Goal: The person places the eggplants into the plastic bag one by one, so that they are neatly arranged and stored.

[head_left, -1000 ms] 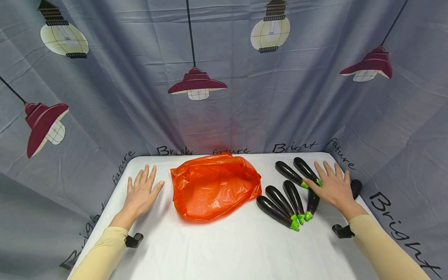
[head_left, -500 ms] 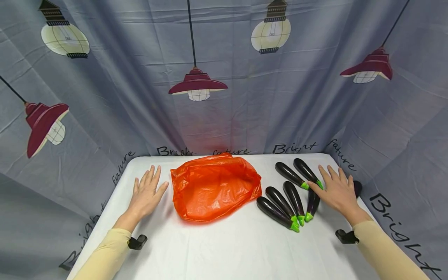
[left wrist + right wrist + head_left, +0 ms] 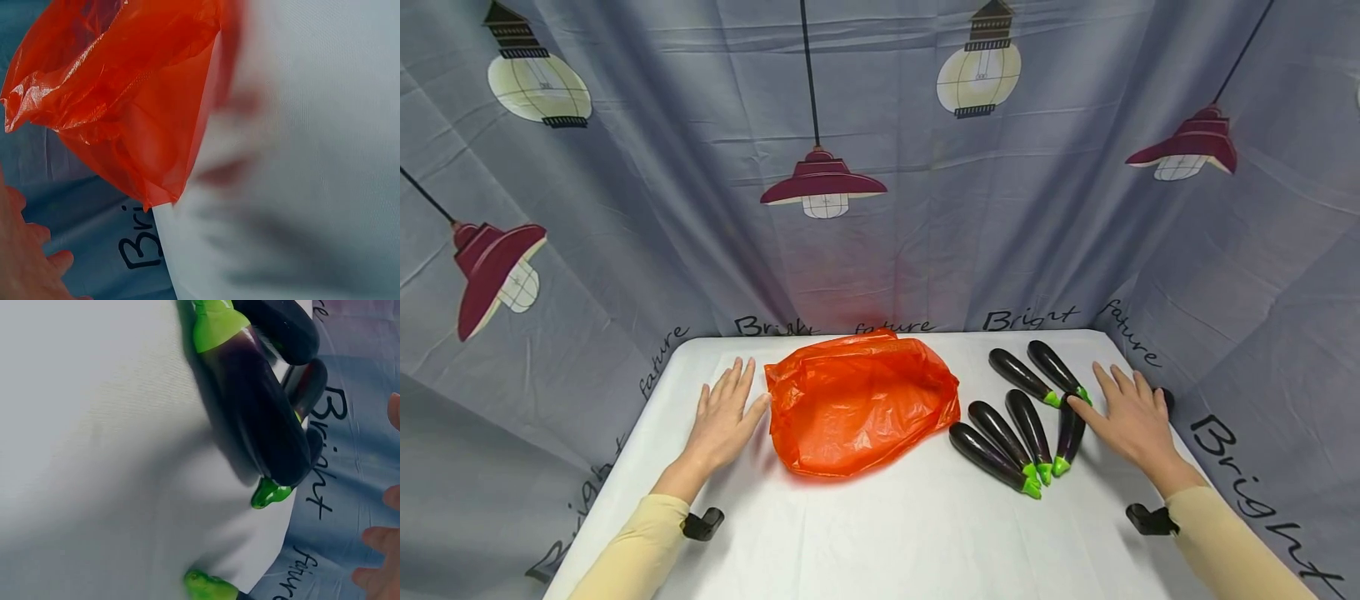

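Observation:
An orange-red plastic bag (image 3: 861, 408) lies with its wide mouth facing me, mid-table. My left hand (image 3: 722, 423) hovers just left of it, fingers straight and holding nothing; the left wrist view shows the bag's crumpled side (image 3: 156, 112) apart from the fingertips (image 3: 59, 262). Several dark purple eggplants with green caps lie right of the bag, the nearest eggplant (image 3: 992, 458) beside its corner. My right hand (image 3: 1133, 425) is spread above their right side, its thumb over or by one eggplant (image 3: 1070, 437); contact cannot be told. It partly hides another eggplant (image 3: 1168, 398).
A white-covered table (image 3: 880, 542) bears everything. Grey-blue curtain (image 3: 895, 250) printed with lamps and lettering encloses its back and sides. Black wrist mounts (image 3: 703, 525) sit below each hand.
Both hands have drifted to the right and slightly toward me, the left one closer to the bag. Bag and eggplants lie as before.

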`<action>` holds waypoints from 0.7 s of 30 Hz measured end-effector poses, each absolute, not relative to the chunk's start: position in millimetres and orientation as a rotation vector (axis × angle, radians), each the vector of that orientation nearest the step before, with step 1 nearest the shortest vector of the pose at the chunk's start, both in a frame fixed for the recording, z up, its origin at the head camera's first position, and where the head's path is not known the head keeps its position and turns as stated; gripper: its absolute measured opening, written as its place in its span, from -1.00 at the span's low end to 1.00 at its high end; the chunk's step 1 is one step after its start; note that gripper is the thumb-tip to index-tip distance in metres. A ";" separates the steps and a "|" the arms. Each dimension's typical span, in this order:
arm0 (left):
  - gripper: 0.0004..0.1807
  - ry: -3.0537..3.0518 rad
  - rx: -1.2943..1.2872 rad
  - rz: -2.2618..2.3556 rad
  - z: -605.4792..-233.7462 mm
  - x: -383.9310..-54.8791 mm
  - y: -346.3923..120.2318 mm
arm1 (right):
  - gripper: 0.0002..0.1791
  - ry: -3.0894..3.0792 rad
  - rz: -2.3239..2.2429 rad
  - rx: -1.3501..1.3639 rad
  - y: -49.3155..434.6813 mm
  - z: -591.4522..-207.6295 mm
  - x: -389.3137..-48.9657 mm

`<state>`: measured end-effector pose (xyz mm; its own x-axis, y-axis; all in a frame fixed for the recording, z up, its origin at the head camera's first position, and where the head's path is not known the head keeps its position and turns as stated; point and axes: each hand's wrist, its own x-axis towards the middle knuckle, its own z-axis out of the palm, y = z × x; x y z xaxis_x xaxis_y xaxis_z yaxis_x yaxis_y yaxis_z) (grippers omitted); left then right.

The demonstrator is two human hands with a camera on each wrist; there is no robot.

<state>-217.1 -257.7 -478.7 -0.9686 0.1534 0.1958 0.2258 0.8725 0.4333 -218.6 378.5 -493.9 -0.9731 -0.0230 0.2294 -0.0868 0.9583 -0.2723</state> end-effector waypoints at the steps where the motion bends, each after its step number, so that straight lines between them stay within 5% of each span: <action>1: -0.16 -2.891 -0.295 -0.700 -479.1 -217.3 -256.8 | 0.00 -2.880 0.423 0.077 379.2 -494.5 -217.6; 21: 0.02 -2.923 -0.326 -0.937 -473.5 -220.8 -235.6 | -0.12 -2.764 0.558 -0.049 407.6 -514.5 -203.6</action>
<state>-220.8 -235.6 -473.5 -0.9763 0.1830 0.1158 0.2162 0.7935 0.5688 -203.6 407.6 -514.5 -0.9483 0.0957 0.3025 -0.0290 0.9232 -0.3832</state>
